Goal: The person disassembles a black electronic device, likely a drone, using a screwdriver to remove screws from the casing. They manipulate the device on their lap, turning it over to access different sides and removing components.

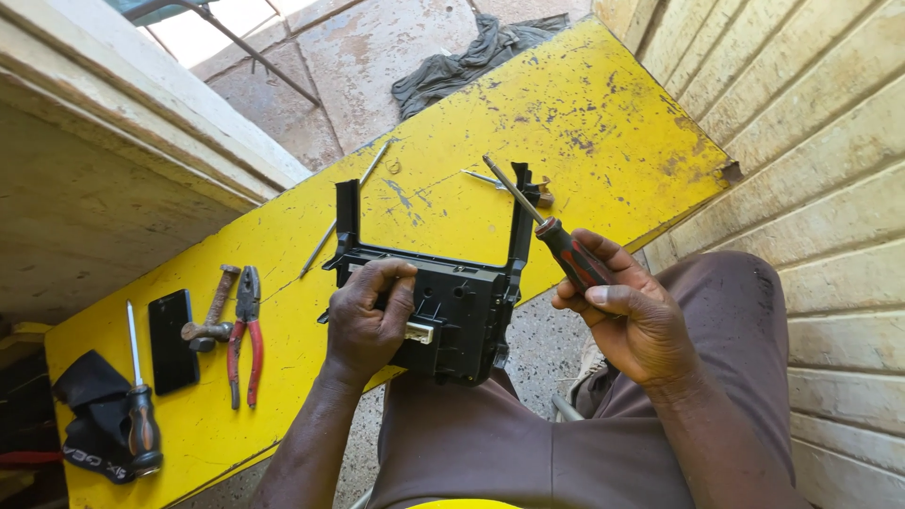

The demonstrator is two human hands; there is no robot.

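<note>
**Black plastic housing steadied at the counter edge, screwdriver in the other hand**

The person's left hand (370, 316) is closed over the top edge of a black plastic housing (459, 316), fingers curled over its rim and thumb side against the near face. The housing rests partly on the person's lap and partly against the near edge of the yellow counter (584, 113). It is a boxy moulded block with ribs and recesses, a small pale connector (420, 332) on its near face, and two upright bracket arms (347, 215) rising from its far corners over the counter.

It looks rigid and fairly light, judged from the one-handed hold. The thin arms and the connector seem the likeliest parts to crack or bend, so the solid body is the safer place to hold, as the left hand does.

The right hand (627, 316) is closed on the red-and-black handle of a screwdriver (547, 226), its shaft pointing up and away, its tip near the right bracket arm.

On the counter to the left lie red-handled pliers (247, 335), a small hammer (215, 311), a dark phone (172, 341) and a second screwdriver (139, 396). A grey rag (471, 57) lies at the far end.
</note>
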